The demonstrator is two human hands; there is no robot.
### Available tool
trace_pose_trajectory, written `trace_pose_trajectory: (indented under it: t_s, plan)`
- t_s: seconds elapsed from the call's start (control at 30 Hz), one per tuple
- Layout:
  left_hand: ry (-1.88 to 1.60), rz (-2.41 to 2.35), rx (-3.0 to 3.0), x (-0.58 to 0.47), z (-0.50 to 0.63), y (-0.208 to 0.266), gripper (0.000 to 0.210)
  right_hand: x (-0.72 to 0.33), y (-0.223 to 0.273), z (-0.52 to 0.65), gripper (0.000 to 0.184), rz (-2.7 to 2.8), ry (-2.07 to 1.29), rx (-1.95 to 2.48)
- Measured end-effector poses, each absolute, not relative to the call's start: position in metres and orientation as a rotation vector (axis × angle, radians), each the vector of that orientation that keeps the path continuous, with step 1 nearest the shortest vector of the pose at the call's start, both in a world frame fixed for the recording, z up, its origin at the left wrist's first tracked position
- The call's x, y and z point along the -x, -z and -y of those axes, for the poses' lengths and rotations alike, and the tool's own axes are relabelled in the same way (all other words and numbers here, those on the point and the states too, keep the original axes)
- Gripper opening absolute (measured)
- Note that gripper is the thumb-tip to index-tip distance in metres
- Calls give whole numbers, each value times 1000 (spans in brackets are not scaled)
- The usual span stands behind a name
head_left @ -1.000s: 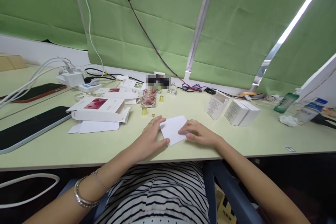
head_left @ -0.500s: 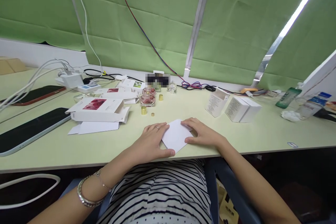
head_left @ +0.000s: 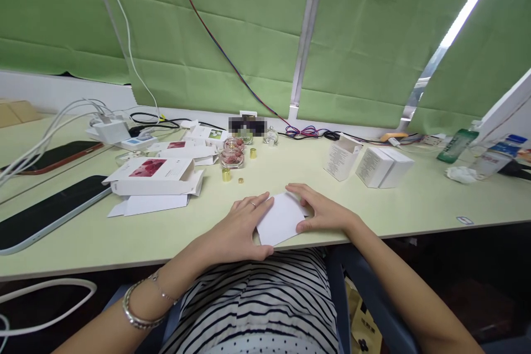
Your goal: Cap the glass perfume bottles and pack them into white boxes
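Operating remotely, I see left hand (head_left: 240, 232) half-open, thumb and fingers spread against flat white paper or card piece (head_left: 282, 220); right hand (head_left: 326, 210) loosely curved, touching opposite side, no firm grip visible. Piece lies near front edge of pale-green table (head_left: 394, 207). My worry: uneven pressure buckling piece, lapward tug sliding it off. Short gold cylindrical cap (head_left: 226, 175) beyond, well apart.
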State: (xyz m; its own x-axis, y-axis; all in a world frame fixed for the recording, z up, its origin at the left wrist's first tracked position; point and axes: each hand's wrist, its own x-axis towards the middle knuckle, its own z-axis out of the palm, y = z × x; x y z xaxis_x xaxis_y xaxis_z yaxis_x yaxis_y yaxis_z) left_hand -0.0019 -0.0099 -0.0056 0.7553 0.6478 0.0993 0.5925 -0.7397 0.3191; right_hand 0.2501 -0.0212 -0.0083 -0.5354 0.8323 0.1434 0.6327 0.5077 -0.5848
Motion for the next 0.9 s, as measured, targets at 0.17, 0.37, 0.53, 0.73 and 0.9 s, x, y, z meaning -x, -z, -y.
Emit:
trace_pose_trajectory:
  t_s: [0.17,0.37,0.53,0.73,0.9]
  plan:
    - [-372,-819,-2663,6,9,7,84,-253,9,20,90,2372,-693,1161]
    - [-432,-885,-2528,4,10,6,75,-253,9,21,86,2323,-670,1200]
    - [-534,-915,-2478,2,9,5,68,-255,10,21,84,2304,-672,1188]
    - [-541,-900,-2455,2,8,6,73,-257,7,23,80,2262,-779,1189]
    - [-546,-922,-2420,3,8,8,78,-257,8,24,80,2211,-810,1215]
